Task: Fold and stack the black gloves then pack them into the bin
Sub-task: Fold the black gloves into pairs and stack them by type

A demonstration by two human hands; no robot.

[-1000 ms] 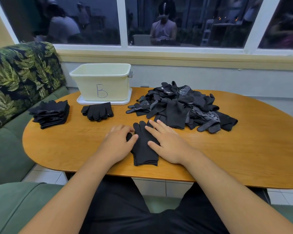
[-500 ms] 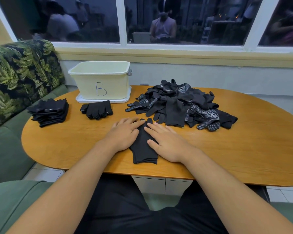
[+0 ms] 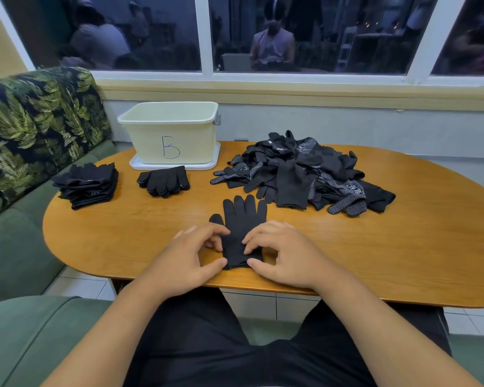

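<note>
Well left of the fingers (image 3: 205, 231) sits a folded stack (image 3: 87, 184); the bin (image 3: 169, 132) stands beyond them. On the desk (image 3: 403, 247), the left hand (image 3: 187, 258) and right hand (image 3: 285, 255) curl onto either edge of one flat glove (image 3: 242, 219) between them, apparently pinching its cuff. The step in hand looks like folding — next, probably bring the cuff over toward the glove's tips. The unfolded pile (image 3: 305, 174) lies beyond, to the right.

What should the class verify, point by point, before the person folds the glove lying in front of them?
1. Glove lies flat, its fingers pointing away from the person: ok.
2. Left hand and right hand are at the cuff's two edges: ok.
3. Firm pinch on the cuff: cannot tell.
4. Bare table on both sides of the glove: ok.
5. Bin is open on top: ok.
</note>
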